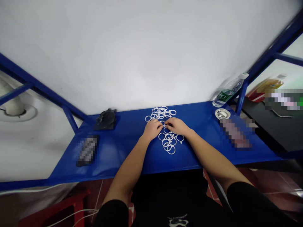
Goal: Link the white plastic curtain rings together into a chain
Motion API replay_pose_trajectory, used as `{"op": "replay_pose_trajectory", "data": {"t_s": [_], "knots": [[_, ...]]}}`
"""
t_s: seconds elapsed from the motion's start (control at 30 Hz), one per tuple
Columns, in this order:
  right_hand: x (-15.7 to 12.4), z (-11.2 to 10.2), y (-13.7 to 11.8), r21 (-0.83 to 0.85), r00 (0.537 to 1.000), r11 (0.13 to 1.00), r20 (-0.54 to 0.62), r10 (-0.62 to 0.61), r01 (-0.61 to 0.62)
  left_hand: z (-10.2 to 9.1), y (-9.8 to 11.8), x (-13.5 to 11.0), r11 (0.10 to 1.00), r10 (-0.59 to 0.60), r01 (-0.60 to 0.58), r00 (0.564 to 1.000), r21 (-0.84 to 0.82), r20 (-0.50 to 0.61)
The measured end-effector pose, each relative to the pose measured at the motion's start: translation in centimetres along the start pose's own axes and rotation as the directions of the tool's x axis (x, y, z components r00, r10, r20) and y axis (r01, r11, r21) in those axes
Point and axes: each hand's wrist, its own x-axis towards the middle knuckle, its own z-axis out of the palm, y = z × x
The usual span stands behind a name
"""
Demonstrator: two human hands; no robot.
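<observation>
We find both hands meeting at the fingertips over the table. The left hand (152, 128) has thumb and forefinger pinched together, and the right hand (177, 125) matches it from the other side, both closed on a white ring (164, 126) with a small eyelet. Whether a second ring is caught in the same grip, we cannot tell.

On progress, we note two lots: a far cluster of rings (161, 115) just beyond the fingertips, and a near cluster of rings (169, 136) between the hands and the body. We judge the work to be partway, one piece being handled and many lying loose; which lot is finished, the view does not establish.

As to pose, we record both wrists angled inward, palms lowered, forearms converging from either side of the near cluster, and elbows wide.

Further out, we list the blue table (129, 134) beneath everything, a black plastic bag (107, 119) well left of the left hand, a pixelated dark item (88, 150) nearer the body on that side, and, well right of the right hand, a round white item (222, 113) beside a clear bottle (228, 94).
</observation>
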Motion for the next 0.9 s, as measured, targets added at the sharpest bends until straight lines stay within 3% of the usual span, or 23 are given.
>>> {"op": "replay_pose_trajectory", "data": {"t_s": [0.17,0.4,0.5,0.6,0.77,0.9], "knots": [[-0.1,-0.3,-0.4,0.063,0.998,0.998,-0.068,0.005,-0.001,-0.1,0.8,0.2,0.996,-0.031,0.022,0.994,-0.083,-0.109],[-0.3,-0.1,-0.6,0.098,0.986,0.994,-0.164,-0.031,0.047,-0.3,1.3,0.1,0.989,-0.021,-0.004,0.986,-0.151,-0.163],[-0.4,-0.3,-0.6,0.12,0.977,0.991,-0.21,-0.032,0.058,-0.3,1.4,0.1,0.988,-0.072,0.043,0.979,-0.15,-0.193],[-0.4,-0.4,-0.7,0.133,0.977,0.989,-0.209,-0.035,0.064,-0.2,1.4,0.1,0.989,-0.09,0.06,0.968,-0.135,-0.232],[-0.2,-0.4,-1.4,0.186,0.978,0.98,-0.209,-0.025,0.065,0.0,1.4,0.0,0.994,-0.014,-0.016,0.961,-0.104,-0.276],[-0.2,-0.7,-1.1,0.283,0.989,0.959,-0.143,0.03,0.012,-0.1,1.4,0.0,0.992,-0.001,-0.027,0.973,-0.123,-0.23]]}}
